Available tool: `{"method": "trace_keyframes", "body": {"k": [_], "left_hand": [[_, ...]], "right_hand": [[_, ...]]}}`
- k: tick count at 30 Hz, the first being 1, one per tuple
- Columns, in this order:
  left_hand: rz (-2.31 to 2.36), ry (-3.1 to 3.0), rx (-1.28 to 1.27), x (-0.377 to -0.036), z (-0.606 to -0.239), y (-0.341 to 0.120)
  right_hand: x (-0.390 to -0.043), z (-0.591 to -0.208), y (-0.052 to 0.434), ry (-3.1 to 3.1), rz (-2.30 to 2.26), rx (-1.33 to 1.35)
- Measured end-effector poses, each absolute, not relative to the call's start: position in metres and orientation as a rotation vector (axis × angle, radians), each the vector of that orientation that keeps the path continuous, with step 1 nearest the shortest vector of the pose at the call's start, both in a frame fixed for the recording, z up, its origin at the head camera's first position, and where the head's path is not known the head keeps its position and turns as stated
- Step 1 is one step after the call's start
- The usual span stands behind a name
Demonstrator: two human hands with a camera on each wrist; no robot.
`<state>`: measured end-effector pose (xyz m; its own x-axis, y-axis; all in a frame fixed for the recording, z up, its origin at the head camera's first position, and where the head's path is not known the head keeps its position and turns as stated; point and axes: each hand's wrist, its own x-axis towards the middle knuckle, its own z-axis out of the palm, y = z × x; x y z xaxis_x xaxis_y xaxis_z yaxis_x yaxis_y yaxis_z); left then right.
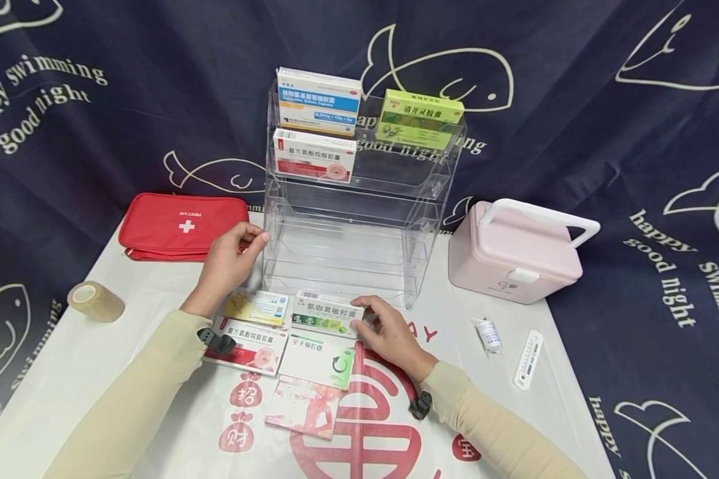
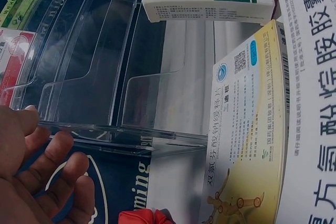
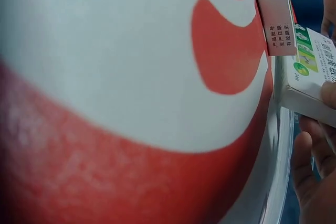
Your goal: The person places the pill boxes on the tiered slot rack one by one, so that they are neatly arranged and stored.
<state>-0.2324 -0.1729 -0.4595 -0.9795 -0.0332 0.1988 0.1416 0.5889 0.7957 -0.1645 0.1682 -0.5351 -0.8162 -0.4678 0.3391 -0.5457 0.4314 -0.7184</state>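
Observation:
A clear tiered acrylic rack [image 1: 341, 256] stands at the back of the table. My left hand [image 1: 234, 256] is at its left side, fingers loosely bent and thumb tip right at the rack's edge; in the left wrist view nothing lies within the fingers. My right hand [image 1: 389, 332] pinches the right end of a white-and-green medicine box [image 1: 326, 314] in front of the rack. Around that box lie a yellow-and-white box [image 1: 256, 307], a red-and-white box [image 1: 248, 346], a white-and-green box with an arrow [image 1: 317, 361] and a pink box [image 1: 305, 406].
The rack's upper tiers bear a blue-and-white box [image 1: 319, 103], a lime-green box [image 1: 419, 120] and a red-and-white box [image 1: 314, 158]. Left are a red first-aid pouch [image 1: 186, 226] and a tape roll [image 1: 98, 301]; right, a pink case [image 1: 515, 253], small bottle [image 1: 488, 334] and white strip [image 1: 528, 359].

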Motion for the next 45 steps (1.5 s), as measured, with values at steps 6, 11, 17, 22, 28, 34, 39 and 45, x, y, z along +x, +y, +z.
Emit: {"method": "trace_keyframes", "body": {"k": [6, 11, 17, 22, 28, 34, 39, 45], "left_hand": [[-1.348, -2.638, -0.079, -0.232, -0.458, -0.172], [-1.346, -2.631, -0.086, -0.232, -0.458, -0.172], [-1.348, -2.629, -0.083, -0.232, -0.458, -0.173], [-1.349, -2.625, -0.084, -0.231, -0.458, -0.172], [-1.343, -2.625, -0.089, -0.232, -0.459, -0.172], [-1.340, -2.624, -0.093, -0.232, -0.459, -0.172], [-1.343, -2.637, -0.076, -0.230, -0.457, -0.172], [-1.326, -2.635, -0.088, -0.230, -0.456, -0.171]], "right_hand": [[-0.167, -0.536, 0.169, -2.546, 1.343, 0.913], [-0.168, -0.536, 0.171, -2.535, 1.339, 0.914], [-0.167, -0.538, 0.172, -2.514, 1.362, 0.965], [-0.168, -0.537, 0.171, -2.500, 1.377, 0.995], [-0.170, -0.537, 0.171, -2.509, 1.373, 1.022], [-0.173, -0.535, 0.173, -2.505, 1.447, 0.972], [-0.180, -0.515, 0.176, -2.434, 1.510, 0.909], [-0.186, -0.453, 0.182, -2.318, 1.543, 0.828]]}}
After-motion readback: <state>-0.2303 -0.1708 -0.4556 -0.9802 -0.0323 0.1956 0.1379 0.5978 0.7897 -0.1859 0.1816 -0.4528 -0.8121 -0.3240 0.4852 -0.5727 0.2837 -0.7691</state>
